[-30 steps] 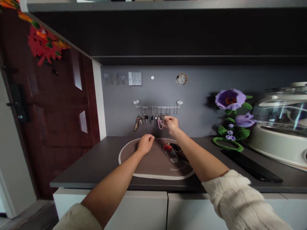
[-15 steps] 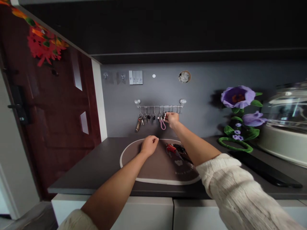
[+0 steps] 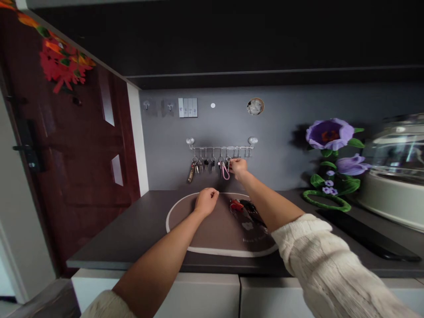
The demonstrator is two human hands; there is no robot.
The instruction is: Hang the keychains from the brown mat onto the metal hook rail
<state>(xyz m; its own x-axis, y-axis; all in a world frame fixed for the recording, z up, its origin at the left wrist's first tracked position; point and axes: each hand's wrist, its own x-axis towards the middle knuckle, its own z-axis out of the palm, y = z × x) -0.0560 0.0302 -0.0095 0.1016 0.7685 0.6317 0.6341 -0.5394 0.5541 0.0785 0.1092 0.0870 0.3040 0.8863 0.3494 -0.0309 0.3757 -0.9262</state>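
At the wall-mounted hook rack [image 3: 221, 147], my right hand [image 3: 239, 167] pinches a set of keys [image 3: 228, 166] whose ring is at one of the hooks. Just left of it hangs a pink wrist strap [image 3: 225, 171] with keys. Farther left, several key sets [image 3: 201, 166] and a brown key fob [image 3: 191, 172] hang in a row. My left hand [image 3: 206, 201] is closed above the brown mat [image 3: 212, 234]; what it holds, if anything, is hidden. To its right, red and black keys [image 3: 236, 205] lie on the mat, partly behind my right forearm.
A purple flower ornament [image 3: 329, 134] stands on the right of the dark counter [image 3: 109, 234], near a black flat object [image 3: 367, 234] and a white appliance with a clear cover [image 3: 394, 190]. A dark cabinet [image 3: 232, 39] overhangs everything. A red-brown door [image 3: 82, 176] is at left.
My right hand has dropped slightly, and the key ring beside its fingers now shows at the hook. My left hand has stayed in place.
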